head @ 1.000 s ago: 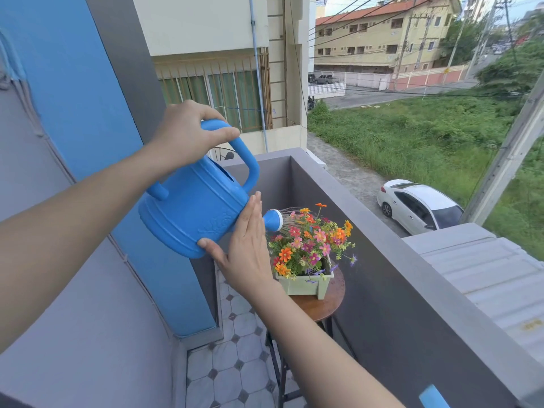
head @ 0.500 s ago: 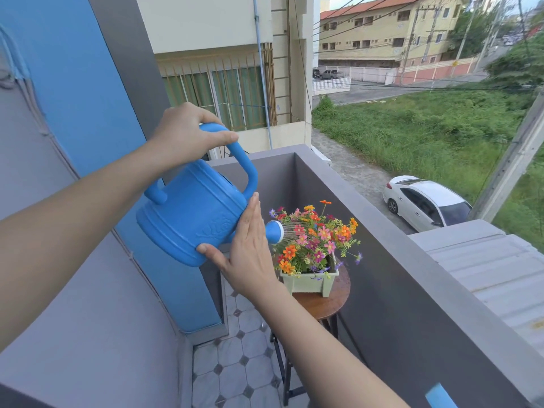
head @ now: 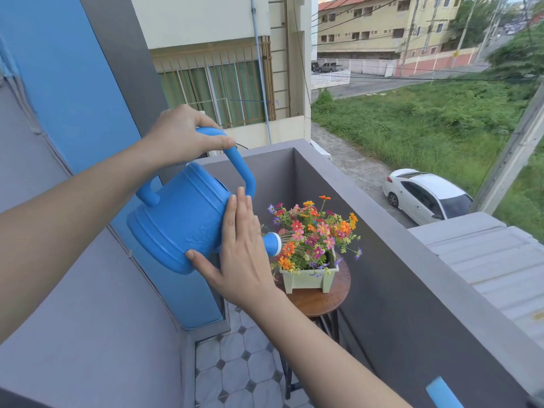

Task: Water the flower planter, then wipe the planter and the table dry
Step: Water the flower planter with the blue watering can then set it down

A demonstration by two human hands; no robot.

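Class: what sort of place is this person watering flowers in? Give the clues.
Most likely an upstairs balcony. A grey parapet wall runs beside the tiled floor, a white car is parked on the lane below, and the flower planter stands on a small round table.

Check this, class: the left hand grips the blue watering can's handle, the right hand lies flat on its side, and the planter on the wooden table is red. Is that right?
No. The head view shows the planter is pale green, not red; the left hand, right hand, watering can and table are as stated.
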